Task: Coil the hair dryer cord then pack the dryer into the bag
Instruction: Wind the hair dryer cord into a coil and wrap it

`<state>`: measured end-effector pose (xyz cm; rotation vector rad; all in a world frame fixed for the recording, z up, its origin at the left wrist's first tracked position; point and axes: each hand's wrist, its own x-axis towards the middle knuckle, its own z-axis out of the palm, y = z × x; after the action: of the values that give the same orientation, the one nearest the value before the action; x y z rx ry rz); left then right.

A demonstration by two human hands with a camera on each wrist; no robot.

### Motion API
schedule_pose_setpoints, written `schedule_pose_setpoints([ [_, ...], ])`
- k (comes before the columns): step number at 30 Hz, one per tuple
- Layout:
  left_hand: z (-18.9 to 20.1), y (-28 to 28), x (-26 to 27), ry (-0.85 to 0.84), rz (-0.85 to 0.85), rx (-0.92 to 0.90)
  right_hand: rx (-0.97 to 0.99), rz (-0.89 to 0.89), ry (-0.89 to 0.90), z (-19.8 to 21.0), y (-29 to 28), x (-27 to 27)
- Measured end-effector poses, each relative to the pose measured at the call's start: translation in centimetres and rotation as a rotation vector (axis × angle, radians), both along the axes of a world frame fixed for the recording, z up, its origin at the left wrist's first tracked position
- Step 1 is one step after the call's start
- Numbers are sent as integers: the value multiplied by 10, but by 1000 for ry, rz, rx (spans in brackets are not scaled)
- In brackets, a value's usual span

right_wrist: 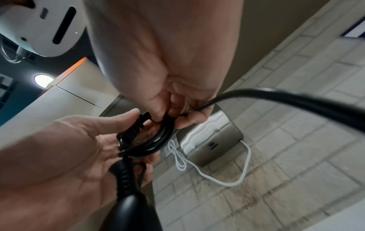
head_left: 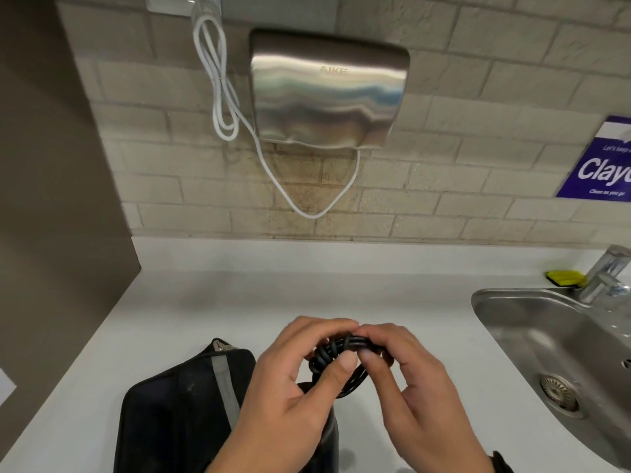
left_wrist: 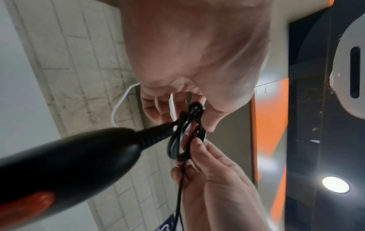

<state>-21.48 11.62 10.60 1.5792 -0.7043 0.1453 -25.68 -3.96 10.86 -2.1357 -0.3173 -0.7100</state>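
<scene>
Both hands hold a small coil of black hair dryer cord (head_left: 341,356) above the white counter (head_left: 205,308). My left hand (head_left: 327,349) pinches the coil's left side between thumb and fingers. My right hand (head_left: 372,349) grips its right side. The black hair dryer (head_left: 329,435) hangs below the hands; its handle (left_wrist: 69,156) carries a red switch. The coil (left_wrist: 185,137) sits right at the handle's ribbed cord collar. A loose length of cord (right_wrist: 296,100) runs off from the right hand's fingers (right_wrist: 164,109). The black bag (head_left: 184,404) with a grey strip lies on the counter, left of the hands.
A steel sink (head_left: 532,336) with a faucet (head_left: 604,274) and a yellow sponge (head_left: 565,278) lies to the right. On the tiled wall hang a metal hand dryer (head_left: 324,90) with a white cable (head_left: 222,83) and a purple sign (head_left: 601,162).
</scene>
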Motion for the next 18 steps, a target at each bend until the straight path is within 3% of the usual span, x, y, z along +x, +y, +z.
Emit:
schedule_pose_setpoints([
  [8, 3, -3, -1, 0, 93, -68, 36, -5, -47, 5, 2, 6],
  [14, 3, -8, -1, 127, 100, -165, 361, 34, 60, 2, 7, 8],
  [18, 7, -10, 0, 257, 72, -273, 419, 38, 36, 1, 8, 9],
])
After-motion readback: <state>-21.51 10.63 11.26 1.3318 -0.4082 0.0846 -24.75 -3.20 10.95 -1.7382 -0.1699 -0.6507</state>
